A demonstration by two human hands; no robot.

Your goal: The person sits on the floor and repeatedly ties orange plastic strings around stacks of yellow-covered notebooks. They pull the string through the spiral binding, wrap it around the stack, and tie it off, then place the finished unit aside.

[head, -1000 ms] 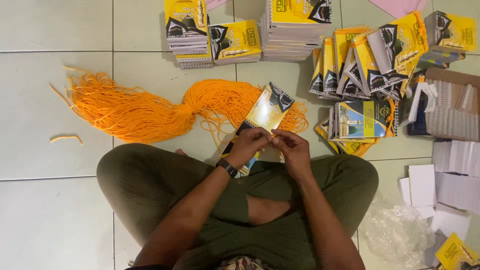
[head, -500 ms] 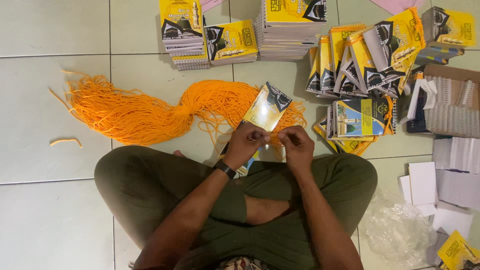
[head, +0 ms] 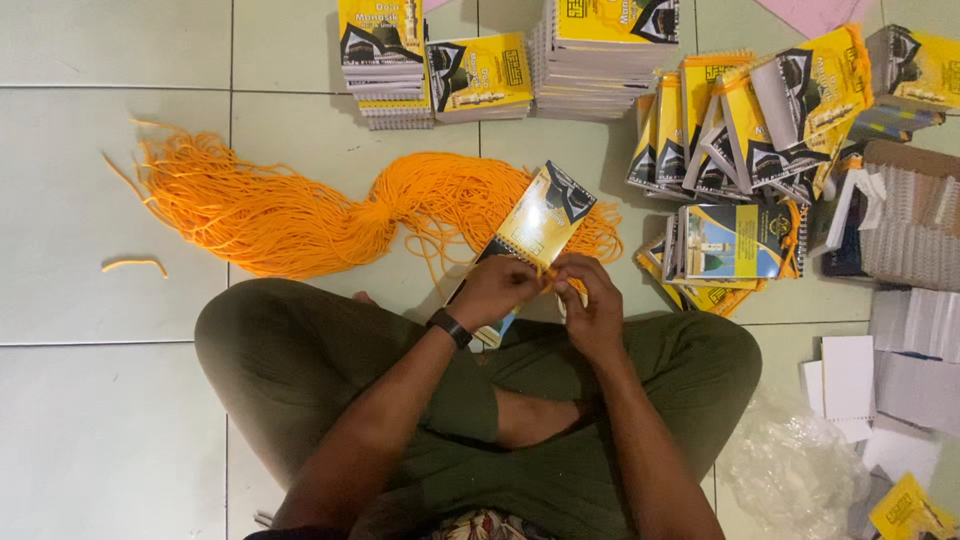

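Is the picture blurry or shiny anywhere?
Head view: even indoor light, mostly sharp; soft sheen on the floor tiles and the booklet; the left hand and right hand look slightly soft; only faint shadows under the orange string bundle.

Olive-green trousers (head: 300,370), a black wristband (head: 451,327), and bare forearms.

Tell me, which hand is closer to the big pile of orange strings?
Left. The left hand sits just below the bundle of orange cords, on the small yellow booklet. The right hand is farther over, beside the bundle's thin end.
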